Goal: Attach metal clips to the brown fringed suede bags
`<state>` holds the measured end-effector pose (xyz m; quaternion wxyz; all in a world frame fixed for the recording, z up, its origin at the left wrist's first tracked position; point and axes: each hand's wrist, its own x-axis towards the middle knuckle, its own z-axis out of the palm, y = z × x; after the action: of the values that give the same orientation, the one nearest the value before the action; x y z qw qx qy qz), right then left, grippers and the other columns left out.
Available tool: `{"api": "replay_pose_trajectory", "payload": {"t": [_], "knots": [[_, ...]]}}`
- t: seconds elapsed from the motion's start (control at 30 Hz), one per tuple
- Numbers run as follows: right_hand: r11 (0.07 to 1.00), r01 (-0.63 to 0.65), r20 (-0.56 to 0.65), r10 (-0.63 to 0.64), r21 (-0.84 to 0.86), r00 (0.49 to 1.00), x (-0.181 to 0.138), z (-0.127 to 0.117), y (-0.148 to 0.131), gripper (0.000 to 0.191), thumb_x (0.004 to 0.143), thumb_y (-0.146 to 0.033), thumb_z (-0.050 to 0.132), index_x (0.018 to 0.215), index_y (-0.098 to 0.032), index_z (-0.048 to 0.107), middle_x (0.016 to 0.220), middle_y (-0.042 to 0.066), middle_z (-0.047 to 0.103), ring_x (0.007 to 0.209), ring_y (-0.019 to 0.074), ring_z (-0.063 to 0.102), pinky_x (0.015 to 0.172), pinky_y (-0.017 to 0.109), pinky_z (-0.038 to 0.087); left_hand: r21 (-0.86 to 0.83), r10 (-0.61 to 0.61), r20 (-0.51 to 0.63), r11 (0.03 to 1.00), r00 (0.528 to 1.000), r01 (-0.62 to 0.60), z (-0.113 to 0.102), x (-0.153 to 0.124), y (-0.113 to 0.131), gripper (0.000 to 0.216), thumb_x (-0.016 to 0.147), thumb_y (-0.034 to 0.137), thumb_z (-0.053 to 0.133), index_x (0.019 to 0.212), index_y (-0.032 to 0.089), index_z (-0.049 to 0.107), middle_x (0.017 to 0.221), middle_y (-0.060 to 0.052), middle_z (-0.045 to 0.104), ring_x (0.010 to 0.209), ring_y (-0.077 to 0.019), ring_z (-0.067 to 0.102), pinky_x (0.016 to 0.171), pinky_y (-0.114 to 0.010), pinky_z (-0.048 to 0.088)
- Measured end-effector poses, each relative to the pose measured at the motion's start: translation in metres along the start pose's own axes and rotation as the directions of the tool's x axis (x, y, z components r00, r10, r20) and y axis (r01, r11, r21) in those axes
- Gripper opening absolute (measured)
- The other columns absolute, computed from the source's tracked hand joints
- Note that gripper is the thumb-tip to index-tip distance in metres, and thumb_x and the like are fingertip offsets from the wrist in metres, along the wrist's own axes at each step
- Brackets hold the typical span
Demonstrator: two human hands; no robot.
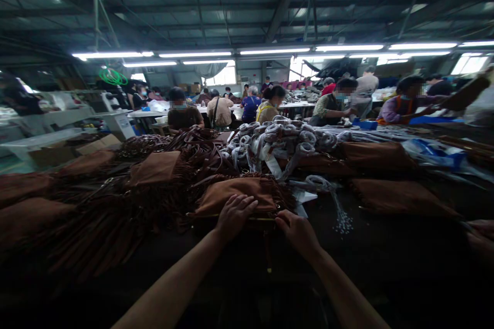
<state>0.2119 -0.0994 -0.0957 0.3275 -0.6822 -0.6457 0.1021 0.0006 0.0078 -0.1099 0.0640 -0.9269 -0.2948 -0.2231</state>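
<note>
A brown fringed bag [222, 194] lies in front of me, its zipped edge towards me. My left hand [233, 217] rests flat on the bag, fingers stretched out over the brown panel. At the bag's near right corner, my right hand [300, 231] is closed, thumb and curled fingers gripping the end of the zipped edge. Below that edge hangs a thin strap or pull [267, 252] with a brass-coloured tip. Dark fringe shows along the bag's far and right sides. What lies under my right fingers is partly hidden.
Wrapped straps [274, 141] are heaped behind the bag. More fringed bags [154, 168] lie left, another brown bag [401, 196] right. White-tipped strings [341, 223] lie to my right. A co-worker's hand [482, 231] is at the right edge. Several people sit beyond the table.
</note>
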Motion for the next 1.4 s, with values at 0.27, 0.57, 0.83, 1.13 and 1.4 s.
{"api": "replay_pose_trajectory", "payload": {"t": [0.27,0.57,0.83,1.13,1.4], "knots": [[0.995,-0.025,0.022,0.023,0.093,0.999,0.011,0.034,0.034,0.041,0.083,-0.053,0.047,0.107,-0.022,0.059,0.089,0.007,0.071,0.075,0.0239,0.067,0.063,0.03,0.047,-0.221,-0.099,-0.061,0.972,0.993,0.083,-0.02,-0.014,-0.012,0.035,0.089,0.032,0.052,0.123,0.025,0.055,0.123,-0.004,0.059,0.118,-0.0182,0.047,0.105,-0.035,0.032],[0.989,-0.022,0.002,0.022,0.147,1.0,0.007,0.03,0.034,0.046,0.08,-0.056,0.048,0.109,-0.022,0.06,0.079,0.006,0.07,0.062,0.0207,0.064,0.055,0.028,0.048,0.162,-0.704,-0.006,0.7,0.71,0.695,-0.043,-0.017,-0.166,0.03,0.085,0.014,0.049,0.114,0.013,0.058,0.109,-0.013,0.06,0.105,-0.0214,0.054,0.092,-0.032,0.041],[0.987,-0.055,-0.007,0.057,0.149,0.998,0.005,0.039,0.042,0.047,0.08,-0.057,0.05,0.11,-0.023,0.06,0.085,0.006,0.071,0.063,0.0204,0.066,0.054,0.026,0.05,0.202,-0.743,0.048,0.661,0.667,0.722,-0.039,-0.024,-0.192,0.032,0.085,0.027,0.052,0.114,0.016,0.055,0.112,-0.013,0.059,0.105,-0.0222,0.056,0.091,-0.033,0.042],[0.985,-0.133,0.003,0.134,0.111,0.991,0.007,0.051,0.048,0.054,0.075,-0.064,0.05,0.113,-0.025,0.058,0.096,0.007,0.072,0.078,0.0243,0.069,0.06,0.028,0.053,0.149,-0.81,0.267,0.57,0.522,0.808,-0.02,-0.036,-0.189,0.027,0.075,0.026,0.058,0.098,0.015,0.067,0.111,-0.015,0.063,0.104,-0.0274,0.06,0.086,-0.034,0.046],[0.981,-0.136,-0.016,0.139,0.139,0.99,0.004,0.052,0.05,0.052,0.076,-0.061,0.05,0.113,-0.026,0.06,0.1,0.007,0.071,0.085,0.0251,0.069,0.064,0.029,0.055,-0.135,-0.8,0.359,0.465,0.481,0.875,-0.04,-0.022,-0.203,0.015,0.061,0.028,0.067,0.065,0.014,0.068,0.058,-0.003,0.061,0.06,-0.017,0.06,0.056,-0.023,0.044]]}}
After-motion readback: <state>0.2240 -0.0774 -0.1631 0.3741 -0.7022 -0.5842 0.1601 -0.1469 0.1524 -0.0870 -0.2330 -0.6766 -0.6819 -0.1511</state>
